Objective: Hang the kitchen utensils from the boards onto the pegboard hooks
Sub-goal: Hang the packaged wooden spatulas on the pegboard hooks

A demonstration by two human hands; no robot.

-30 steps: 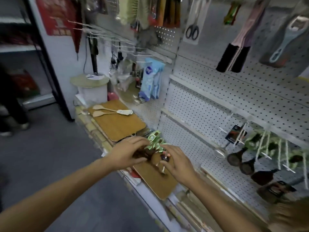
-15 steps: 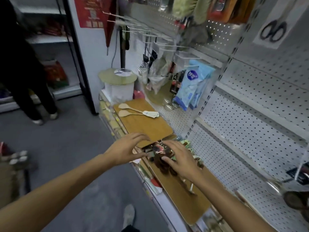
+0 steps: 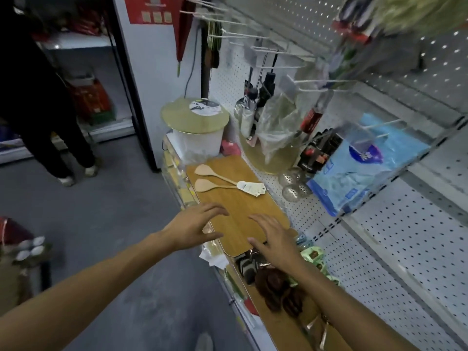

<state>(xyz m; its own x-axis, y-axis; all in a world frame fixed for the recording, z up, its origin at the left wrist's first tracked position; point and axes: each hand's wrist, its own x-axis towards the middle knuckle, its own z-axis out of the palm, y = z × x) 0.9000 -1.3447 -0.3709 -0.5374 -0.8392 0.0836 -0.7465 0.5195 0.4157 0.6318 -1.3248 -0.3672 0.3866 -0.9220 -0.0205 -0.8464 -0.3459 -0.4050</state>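
Empty hands over the wooden board (image 3: 238,211)
Left hand (image 3: 192,229) and right hand (image 3: 276,239) hover released, fingers spread; two wooden spoons (image 3: 215,178) lie at the board's far end.

The right arm (image 3: 336,297) hides part of the dark spoons (image 3: 276,287). At one o'clock, the hanging things (image 3: 405,13) are blurry.

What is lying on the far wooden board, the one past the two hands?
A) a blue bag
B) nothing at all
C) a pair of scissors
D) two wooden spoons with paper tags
D: two wooden spoons lie side by side on the far board, their handles ending in white paper tags, while both hands hover open nearer the camera.
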